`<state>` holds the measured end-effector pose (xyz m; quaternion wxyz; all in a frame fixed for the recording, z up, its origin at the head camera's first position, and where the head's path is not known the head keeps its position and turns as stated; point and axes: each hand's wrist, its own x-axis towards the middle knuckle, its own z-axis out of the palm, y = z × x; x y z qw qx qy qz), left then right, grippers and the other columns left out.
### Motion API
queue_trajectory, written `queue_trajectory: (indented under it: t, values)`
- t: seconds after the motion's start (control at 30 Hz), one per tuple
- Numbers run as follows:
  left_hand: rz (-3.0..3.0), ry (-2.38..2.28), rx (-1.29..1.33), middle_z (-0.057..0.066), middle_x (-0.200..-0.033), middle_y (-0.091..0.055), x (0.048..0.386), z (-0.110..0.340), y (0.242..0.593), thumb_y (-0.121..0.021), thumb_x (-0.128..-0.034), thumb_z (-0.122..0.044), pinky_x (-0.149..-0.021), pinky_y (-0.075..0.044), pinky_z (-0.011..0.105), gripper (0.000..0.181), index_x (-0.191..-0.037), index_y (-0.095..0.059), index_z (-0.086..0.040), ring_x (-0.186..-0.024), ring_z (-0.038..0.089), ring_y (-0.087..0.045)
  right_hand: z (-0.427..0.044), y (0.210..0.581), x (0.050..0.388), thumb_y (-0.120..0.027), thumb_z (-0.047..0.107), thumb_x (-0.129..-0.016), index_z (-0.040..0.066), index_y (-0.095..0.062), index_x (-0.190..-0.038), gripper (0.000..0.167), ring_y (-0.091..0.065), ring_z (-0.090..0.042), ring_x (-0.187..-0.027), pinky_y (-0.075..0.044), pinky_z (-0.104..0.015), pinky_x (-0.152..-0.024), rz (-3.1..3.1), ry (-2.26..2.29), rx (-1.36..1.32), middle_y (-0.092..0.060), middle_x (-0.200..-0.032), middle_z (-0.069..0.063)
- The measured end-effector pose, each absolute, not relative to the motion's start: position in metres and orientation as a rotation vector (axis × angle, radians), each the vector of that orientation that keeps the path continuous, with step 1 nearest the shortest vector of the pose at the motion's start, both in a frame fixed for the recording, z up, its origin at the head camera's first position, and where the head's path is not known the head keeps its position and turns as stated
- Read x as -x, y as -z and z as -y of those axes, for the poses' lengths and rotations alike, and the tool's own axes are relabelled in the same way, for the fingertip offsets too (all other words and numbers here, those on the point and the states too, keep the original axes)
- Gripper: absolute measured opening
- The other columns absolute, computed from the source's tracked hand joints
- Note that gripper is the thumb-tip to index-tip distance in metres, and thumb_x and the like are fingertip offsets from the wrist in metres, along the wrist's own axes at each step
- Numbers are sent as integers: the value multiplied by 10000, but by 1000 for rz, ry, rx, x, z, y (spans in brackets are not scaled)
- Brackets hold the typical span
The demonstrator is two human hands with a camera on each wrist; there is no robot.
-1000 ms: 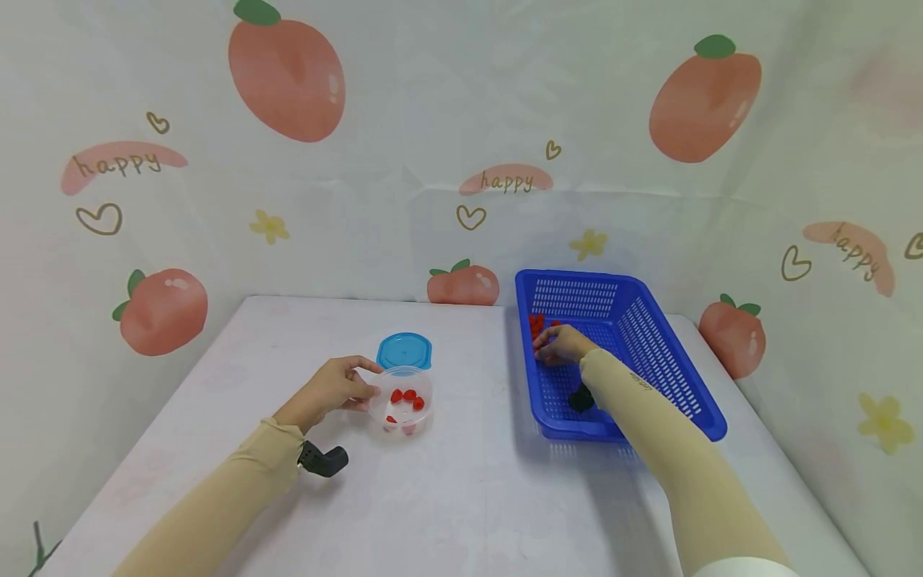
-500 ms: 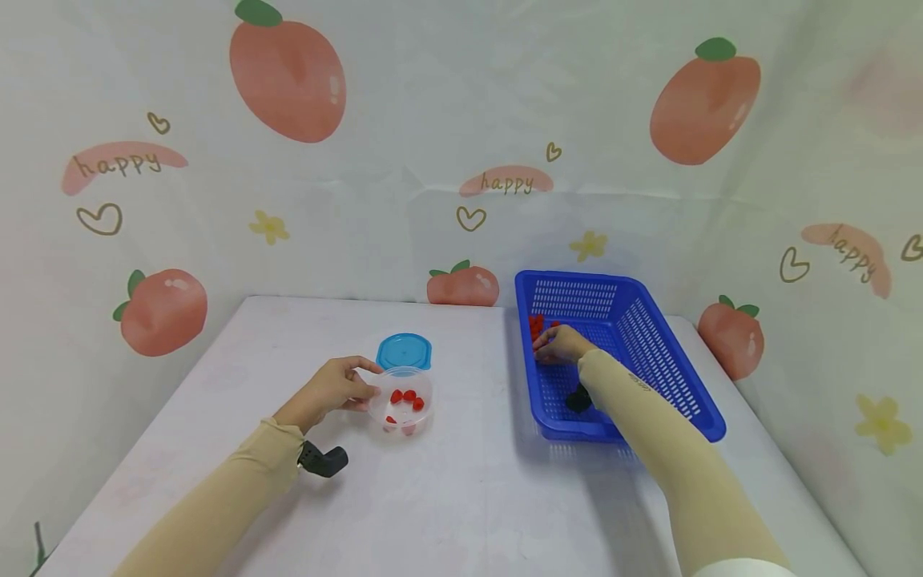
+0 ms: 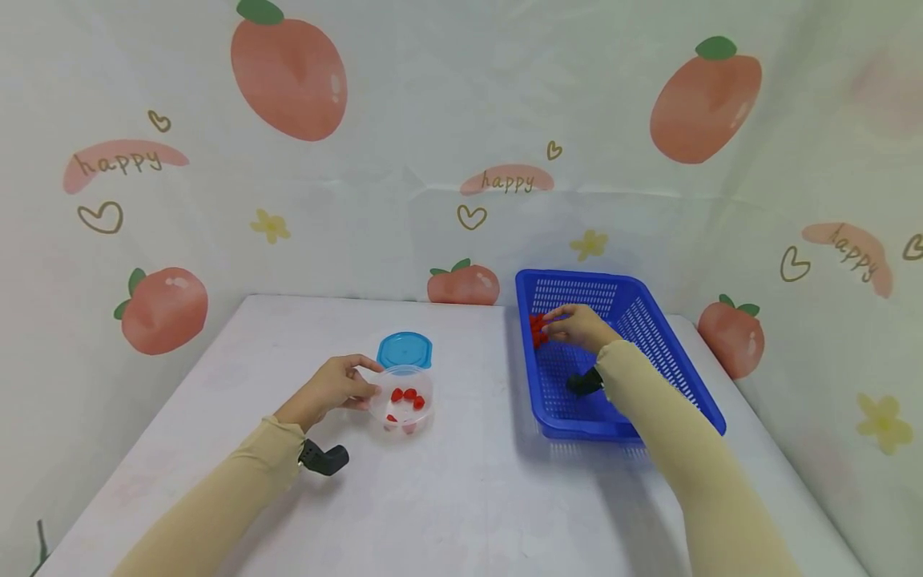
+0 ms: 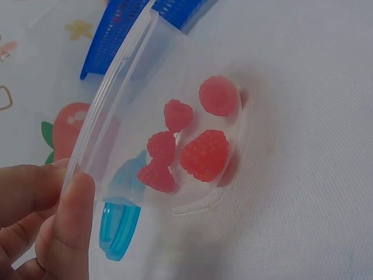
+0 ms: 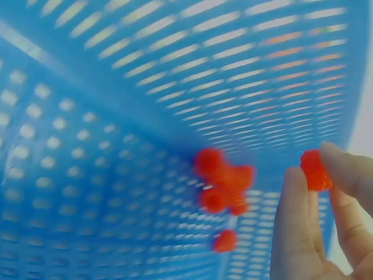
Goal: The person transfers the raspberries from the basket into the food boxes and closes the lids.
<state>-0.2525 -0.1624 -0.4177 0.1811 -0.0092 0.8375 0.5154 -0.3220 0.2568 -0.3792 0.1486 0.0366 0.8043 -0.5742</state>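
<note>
My left hand (image 3: 333, 391) pinches the rim of a clear plastic container (image 3: 421, 375) between thumb and fingers. Several red raspberries (image 4: 204, 155) lie on its bottom, seen through the wall in the left wrist view. Inside the blue basket (image 3: 537, 405), my right hand (image 3: 581, 328) holds one raspberry (image 5: 315, 170) between thumb and fingertips, raised above the basket floor. More raspberries (image 5: 224, 178) sit clustered at the basket's left side, below and beside that hand; they look blurred in the right wrist view.
A blue lid (image 3: 405, 350) lies on the white table (image 3: 461, 481) just behind the container. The basket's slotted walls (image 5: 192, 64) rise around my right hand. A printed fabric backdrop (image 3: 389, 96) stands behind the table.
My right hand has lifted and shifted slightly up and right within the basket, now with a raspberry between its fingers. The left hand and container have stayed still.
</note>
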Motion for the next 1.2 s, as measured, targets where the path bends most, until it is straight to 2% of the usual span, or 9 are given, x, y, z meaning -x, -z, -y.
queue_trajectory:
  t: [0.13, 0.23, 0.47, 0.63, 0.73, 0.87, 1.1, 1.2]
  values:
    - [-2367, -1446, 25, 76, -758, -554, 253, 161, 417, -729, -849, -87, -637, -574, 243, 444, -1260, -569, -41, -610, 160, -605, -257, 362, 315, -581, -11, -936, -115, -440, -1317, 419, -637, -81, -900, -472, -337, -1022, -2291, 1731, -85, -552, -1123, -98]
    - [-2366, -1443, 36, 76, -754, -554, 252, 160, 417, -734, -844, -86, -633, -572, 239, 444, -1256, -574, -45, -606, 161, -605, -257, 349, 308, -581, 11, -943, -85, -456, -1323, 411, -615, -71, -929, -440, -364, -1061, -2297, 1767, -49, -538, -1137, -75]
    - [-2366, -1450, 32, 74, -759, -550, 251, 159, 415, -737, -845, -93, -633, -572, 239, 452, -1261, -570, -39, -610, 157, -604, -249, 327, 289, -571, 73, -966, -22, -452, -1362, 424, -553, -219, -1172, -376, -402, -1113, -2265, 1851, 8, -493, -1268, -132]
    - [-2372, -1450, 25, 74, -757, -549, 250, 159, 414, -739, -844, -95, -626, -570, 239, 457, -1263, -569, -35, -607, 155, -600, -240, 315, 274, -563, 93, -971, -26, -435, -1386, 451, -538, -219, -1205, -381, -383, -1109, -2261, 1891, 58, -445, -1378, -189]
    - [-2380, -1438, 19, 73, -756, -550, 249, 159, 414, -736, -847, -99, -622, -568, 235, 460, -1269, -564, -34, -604, 151, -599, -232, 311, 265, -586, 117, -962, -12, -466, -1366, 440, -566, -187, -1157, -399, -369, -1097, -2286, 1894, 84, -489, -1344, -157]
    - [-2379, -1435, 18, 75, -763, -548, 249, 160, 414, -731, -852, -97, -625, -567, 235, 454, -1270, -565, -36, -607, 152, -598, -223, 308, 254, -624, 141, -942, 48, -545, -1297, 376, -610, -134, -1064, -427, -346, -1069, -2309, 1903, 102, -559, -1205, -61]
    - [-2366, -1448, 19, 82, -776, -553, 251, 162, 415, -718, -855, -86, -638, -573, 241, 440, -1266, -568, -36, -618, 159, -609, -206, 310, 238, -642, 148, -934, 76, -584, -1247, 326, -599, -221, -1132, -506, -239, -958, -2280, 1966, 157, -580, -1156, -12]
    - [-2367, -1451, 18, 83, -778, -555, 251, 162, 416, -718, -854, -84, -638, -573, 240, 438, -1264, -570, -38, -620, 159, -610, -197, 313, 233, -659, 174, -925, 86, -600, -1224, 318, -609, -215, -1078, -528, -218, -870, -2299, 1971, 190, -597, -1119, 2]
